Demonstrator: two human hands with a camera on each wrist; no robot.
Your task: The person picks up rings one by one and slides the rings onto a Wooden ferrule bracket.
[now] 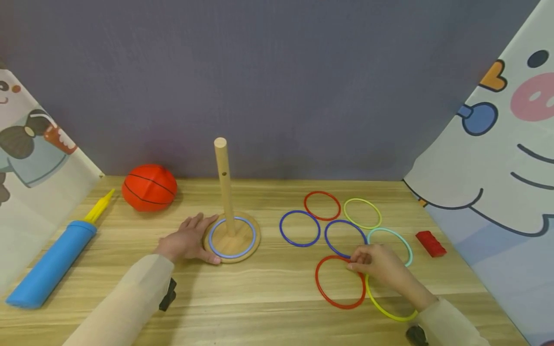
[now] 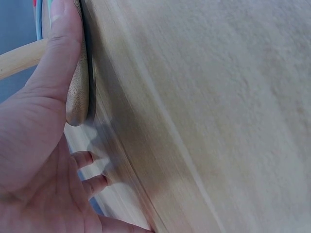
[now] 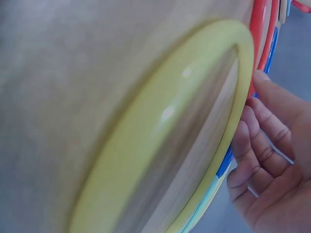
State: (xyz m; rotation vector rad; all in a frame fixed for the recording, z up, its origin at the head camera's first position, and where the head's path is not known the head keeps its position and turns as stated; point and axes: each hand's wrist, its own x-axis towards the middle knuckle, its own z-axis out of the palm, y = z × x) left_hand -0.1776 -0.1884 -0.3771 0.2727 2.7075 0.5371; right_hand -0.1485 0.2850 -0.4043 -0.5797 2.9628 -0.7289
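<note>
My left hand (image 1: 186, 240) rests at the left side of a wooden ring-toss stand (image 1: 221, 187), with thumb and index finger spread along its round base. In the left wrist view the thumb (image 2: 58, 58) lies against the base's edge, the other fingers reaching to the table. A light blue ring (image 1: 210, 242) lies around the post on the base. My right hand (image 1: 376, 262) pinches the upper right edge of a red ring (image 1: 318, 283) between thumb and fingertips. Beneath that hand passes a larger yellow ring (image 1: 385, 313); a blue ring (image 1: 326, 235) lies just behind the fingers.
Another blue ring (image 1: 281, 233), a second red ring (image 1: 322, 192), a yellow-green ring (image 1: 363, 199) and a turquoise ring (image 1: 404, 240) lie behind. A red block (image 1: 431, 243) is at right. A red ball (image 1: 149, 187) and blue pump (image 1: 56, 264) lie left. Grey panel (image 1: 277, 96) behind.
</note>
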